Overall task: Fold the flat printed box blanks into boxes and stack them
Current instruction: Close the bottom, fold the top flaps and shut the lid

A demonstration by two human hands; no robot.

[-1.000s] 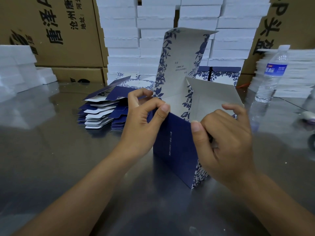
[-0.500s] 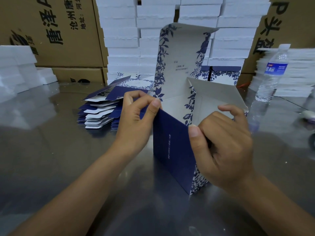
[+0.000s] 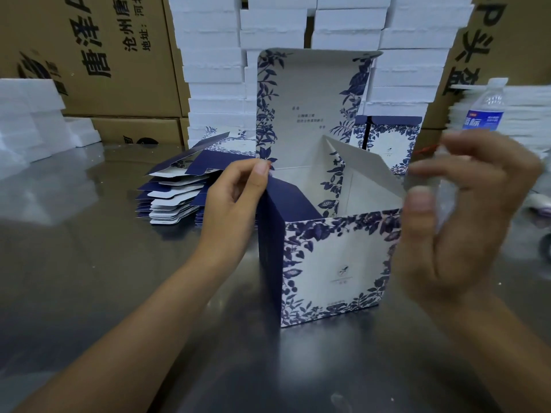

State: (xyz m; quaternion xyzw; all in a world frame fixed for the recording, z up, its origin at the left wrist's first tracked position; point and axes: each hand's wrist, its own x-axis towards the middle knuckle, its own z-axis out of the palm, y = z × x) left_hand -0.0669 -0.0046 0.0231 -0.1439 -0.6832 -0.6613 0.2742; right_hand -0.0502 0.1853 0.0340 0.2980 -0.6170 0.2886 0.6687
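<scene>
Fingers of the left hand (image 3: 232,210) curled round the upper left corner of the box (image 3: 337,263), the thumb tip pressed on the top edge of its navy side wall and the other fingers bent against the outside of that wall. The box stood upright on the shiny metal table (image 3: 89,278), between the two sets of fingers, its floral front panel facing the camera. Its lid (image 3: 310,108) rose straight up beyond the left thumb, printed inner face showing, and a white side flap (image 3: 366,174) slanted up inside the opening, towards the right fingers.

The right hand (image 3: 456,234) was blurred, its fingers loosely spread and holding nothing. Its thumb lay just beside the box's upper right corner, but the blur hid whether it touched the card.

Just past the left knuckles, a pile of flat blanks (image 3: 176,192) lay on the table. A water bottle (image 3: 483,111) stood beyond the right fingertips, and a finished box (image 3: 387,144) sat behind the open one, between lid and right fingers. White foam blocks (image 3: 214,70) were stacked high at the back, with brown cartons (image 3: 104,55) to either side.
</scene>
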